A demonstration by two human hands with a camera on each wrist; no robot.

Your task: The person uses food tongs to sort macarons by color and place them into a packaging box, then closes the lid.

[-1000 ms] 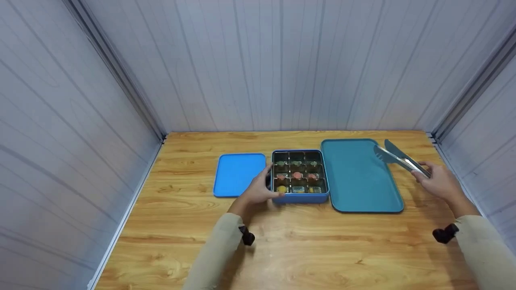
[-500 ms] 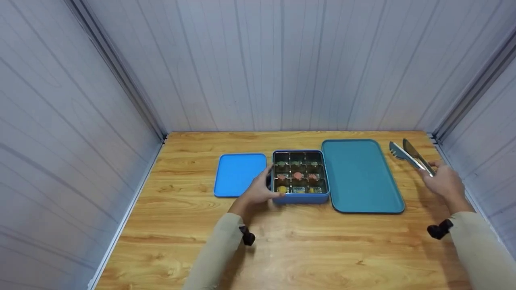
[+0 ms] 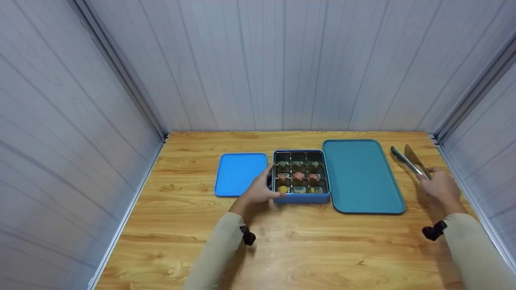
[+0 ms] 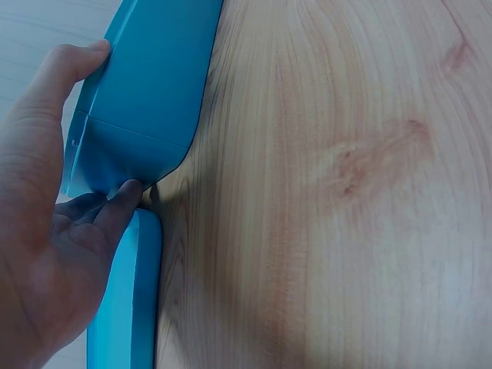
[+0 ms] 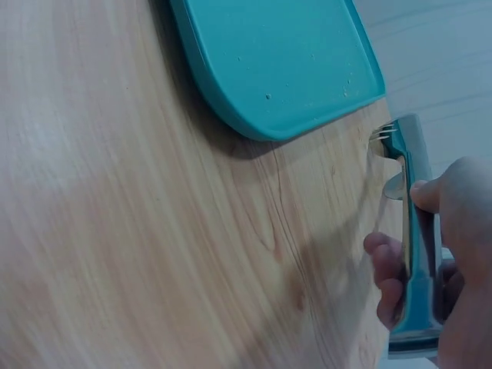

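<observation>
A blue tin box (image 3: 305,198) stands mid-table, with a dark divided insert inside. Small green, pink and yellow pieces lie in its compartments. My left hand (image 3: 258,190) holds the near left corner, thumb at the front rim and fingers along the left side, as the left wrist view also shows. My right hand (image 3: 440,187) grips metal serving tongs (image 5: 420,296) by the handle end. Their two arms are spread, the tips pointing away from me over the wood right of the tray, nothing between them.
A teal tray (image 3: 363,181) lies against the box's right side, with a few crumbs on it. Left of the box is a flat blue lid (image 3: 237,177). Pale panel walls (image 3: 258,64) close off the back and both sides of the wooden table (image 3: 302,249).
My right hand has carried the tongs rightward off the tray's far right edge and lowered them beside it. The left hand and the box have stayed put.
</observation>
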